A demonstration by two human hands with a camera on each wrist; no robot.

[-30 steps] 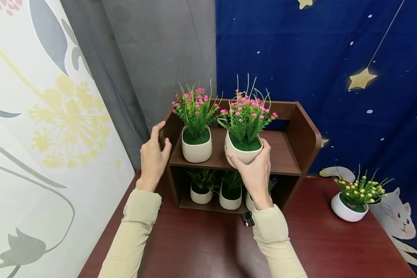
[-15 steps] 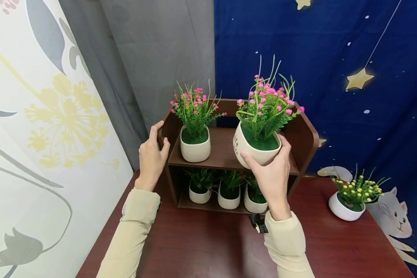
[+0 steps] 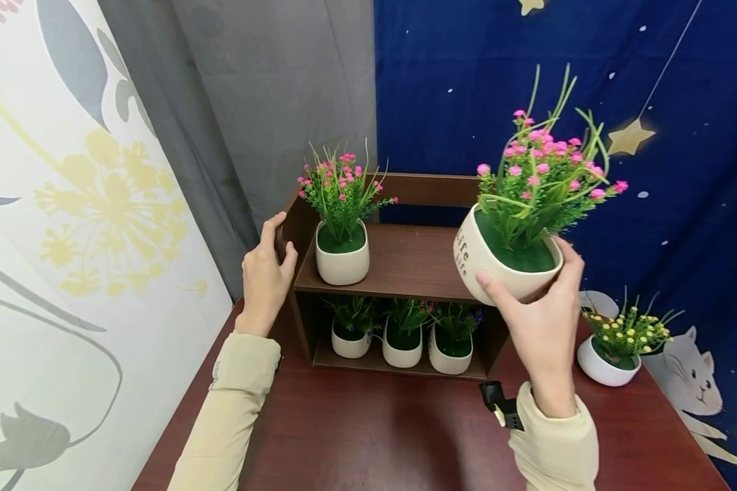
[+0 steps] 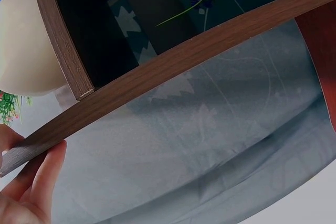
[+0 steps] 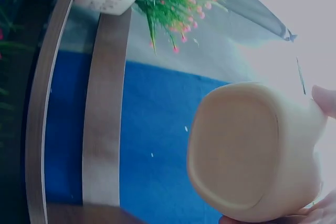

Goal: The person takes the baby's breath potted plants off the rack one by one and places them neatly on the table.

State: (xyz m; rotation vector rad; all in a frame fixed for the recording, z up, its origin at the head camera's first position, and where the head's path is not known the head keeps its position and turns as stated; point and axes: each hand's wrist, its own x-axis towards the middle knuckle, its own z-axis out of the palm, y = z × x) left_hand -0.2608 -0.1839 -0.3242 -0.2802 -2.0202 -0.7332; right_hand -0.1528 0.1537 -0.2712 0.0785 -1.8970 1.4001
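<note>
My right hand grips an artificial potted plant with pink flowers by its cream pot, thumb at the front and fingers at the far side. The pot is tilted and raised off the small brown shelf, in front of its right end. Its smooth underside faces the right wrist view. At the shelf's left side, my left hand holds the edge of the side panel between thumb and fingers. Another pink-flowered potted plant stands upright on the top board, at the left.
Three cream pots with plants, including the middle pot, stand in a row on the lower level. To the right, a white pot with yellow flowers sits on the dark red table. Curtains hang behind the shelf.
My right hand has lifted the pink-flowered plant off the top board and carried it right and toward me, tilting it. The left hand stays on the side panel.
</note>
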